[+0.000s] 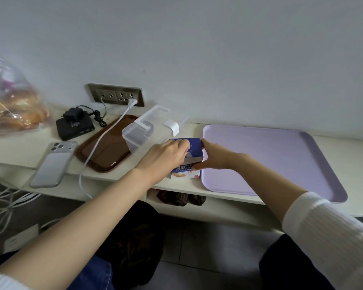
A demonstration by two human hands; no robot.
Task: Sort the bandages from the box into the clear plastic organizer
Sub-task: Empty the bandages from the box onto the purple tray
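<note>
Together, left hand (166, 152), right hand (216, 156) hold one box (186, 174), one organizer (137, 136) behind

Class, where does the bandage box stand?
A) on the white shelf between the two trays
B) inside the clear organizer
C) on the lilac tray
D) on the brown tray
A: the bandage box stands on the white shelf, brown tray to its left, lilac tray to its right.

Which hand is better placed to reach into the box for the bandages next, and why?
Left. The left hand has its fingers at the top flap of the box, and the clear organizer lies on that side. The right hand grips the box's right side, steadying it.
</note>
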